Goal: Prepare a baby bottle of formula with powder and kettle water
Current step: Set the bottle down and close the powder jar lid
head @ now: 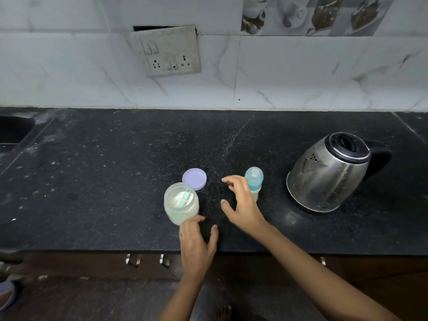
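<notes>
The bench (92,181) is being occupied at the right by the kettle (328,174); the open jar (181,205) is being flanked by the left hand (196,242), fingers apart, the bottle (254,179) by the right hand (242,205), fingers spread; the lid (194,179) is lying behind the jar

Black speckled stone counter (115,181); round lilac plastic lid (194,179); teal-capped baby bottle (253,178); silver steel kettle (328,174), black-lidded; white grey-veined marble wall tiles (301,77).

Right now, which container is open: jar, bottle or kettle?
The jar: its purple lid lies on the counter beside it, powder and scoop showing. The bottle is capped and the kettle shut.
</notes>
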The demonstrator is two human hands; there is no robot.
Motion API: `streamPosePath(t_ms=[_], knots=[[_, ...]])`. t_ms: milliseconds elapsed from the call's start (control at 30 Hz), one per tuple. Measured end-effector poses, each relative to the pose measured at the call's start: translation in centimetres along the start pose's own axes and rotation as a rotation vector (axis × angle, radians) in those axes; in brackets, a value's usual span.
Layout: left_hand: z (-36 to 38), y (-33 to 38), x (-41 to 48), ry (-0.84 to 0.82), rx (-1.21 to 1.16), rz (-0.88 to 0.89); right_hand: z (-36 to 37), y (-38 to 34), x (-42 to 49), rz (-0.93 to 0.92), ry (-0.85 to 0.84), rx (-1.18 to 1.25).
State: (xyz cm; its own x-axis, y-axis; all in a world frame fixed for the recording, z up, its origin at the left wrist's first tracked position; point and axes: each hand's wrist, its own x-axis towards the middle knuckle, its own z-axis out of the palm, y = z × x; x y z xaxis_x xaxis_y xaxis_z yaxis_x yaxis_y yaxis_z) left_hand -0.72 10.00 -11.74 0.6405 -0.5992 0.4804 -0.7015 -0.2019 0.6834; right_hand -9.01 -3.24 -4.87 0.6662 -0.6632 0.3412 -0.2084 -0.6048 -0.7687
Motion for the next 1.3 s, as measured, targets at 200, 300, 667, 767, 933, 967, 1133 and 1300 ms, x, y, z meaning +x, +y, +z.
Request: streamPosePath(t_ms=[200,300,667,767,933,967,1133,1300], knots=[[-1.8,-1.5,1.8,0.177,-0.065,-0.322,4.3,1.2,6.4,0.303,-0.303,-0.158],[-2.1,-2.3,3.1,0.124,-0.167,-0.416,6.0,2.1,9.4,0.339,-0.412,-0.157],[-2.8,-3.8,6.4,-0.071,-0.303,-0.376,5.4,0.2,14.3,-0.042,-0.793,-0.653],[-2.6,-4.2,7.7,-0.138,-0.341,-0.323,2.9,-2.9,16.1,-0.229,-0.957,-0.713],[-1.5,-4.3,9.6,-0.259,-0.359,-0.416,2.6,-5.8,16.7,-0.459,-1.103,-0.542],[-1.3,-4.2,9.9,-0.269,-0.355,-0.441,3.0,-5.8,16.6,-0.527,-1.124,-0.578],[0.3,-4.1,10.0,-0.194,-0.353,-0.528,4.0,-2.6,15.0,-0.69,-0.966,-0.627],[1.7,-3.6,10.0,-0.094,-0.306,-0.558,5.3,-1.6,13.0,-0.647,-0.681,-0.674]])
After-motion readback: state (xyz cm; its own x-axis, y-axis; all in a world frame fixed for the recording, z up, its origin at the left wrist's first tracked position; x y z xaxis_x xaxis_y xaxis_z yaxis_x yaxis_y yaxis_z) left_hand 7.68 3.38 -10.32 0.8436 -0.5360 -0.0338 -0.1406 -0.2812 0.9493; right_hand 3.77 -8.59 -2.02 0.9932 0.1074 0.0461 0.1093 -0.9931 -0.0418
